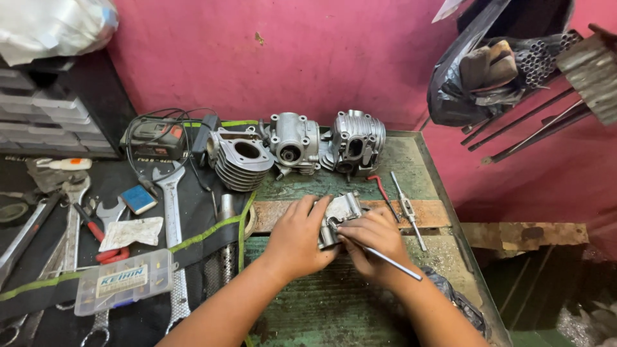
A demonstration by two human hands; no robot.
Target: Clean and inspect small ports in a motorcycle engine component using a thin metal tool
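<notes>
My left hand grips a small silver metal engine part from its left side, resting on the green workbench. My right hand holds a thin metal rod tool and presses its tip against the part's lower front. Both hands touch the part, which hides behind my fingers in places. A rusty flat bar lies under and behind the part.
Three engine castings stand at the back: a finned cylinder, a cylinder head, another finned head. A tap wrench and red-handled tool lie right. Wrenches, red pliers, a plastic parts box lie left.
</notes>
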